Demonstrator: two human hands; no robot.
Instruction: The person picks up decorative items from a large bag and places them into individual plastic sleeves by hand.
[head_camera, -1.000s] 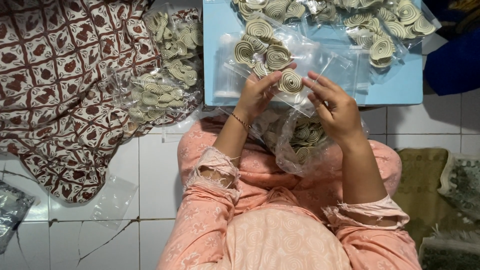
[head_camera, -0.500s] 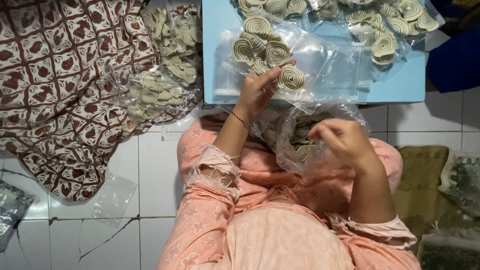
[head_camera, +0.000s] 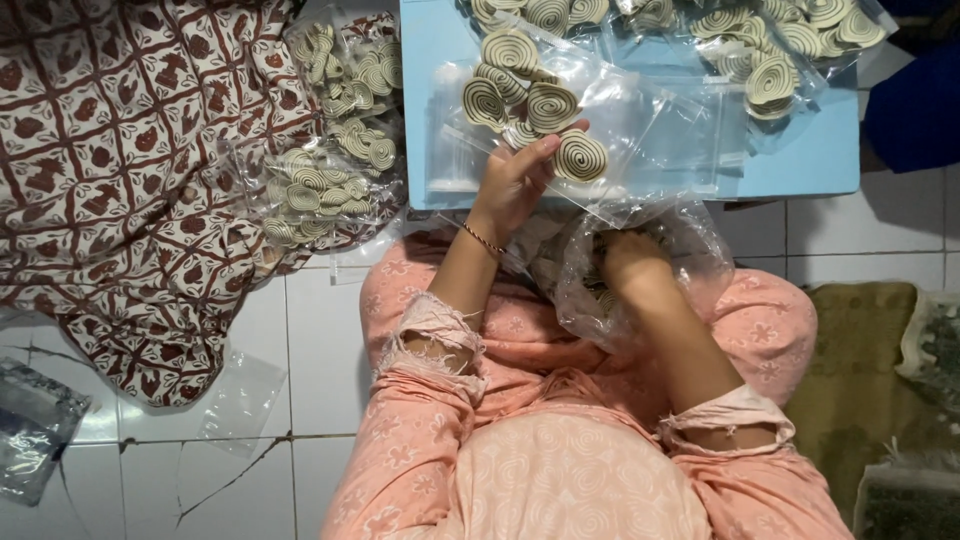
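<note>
My left hand (head_camera: 515, 180) holds a round spiral-patterned cracker (head_camera: 580, 157) up at the near edge of a light blue low table (head_camera: 800, 160). My right hand (head_camera: 628, 258) is sunk into a large clear plastic bag (head_camera: 680, 250) on my lap, among more spiral crackers; its fingers are hidden, so what it grips cannot be told. Small clear bags (head_camera: 520, 75) filled with spiral crackers lie on the table just beyond my left hand.
Packed bags of spiral crackers (head_camera: 330, 160) are piled on a brown patterned cloth (head_camera: 110, 150) at the left. Empty clear bags (head_camera: 235, 400) lie on the white tiled floor. More filled bags (head_camera: 790, 50) line the table's far side. An olive mat (head_camera: 870, 370) is at right.
My right hand left the cracker that both hands held and went down into the big bag on my lap. My left hand kept the cracker raised at the table edge.
</note>
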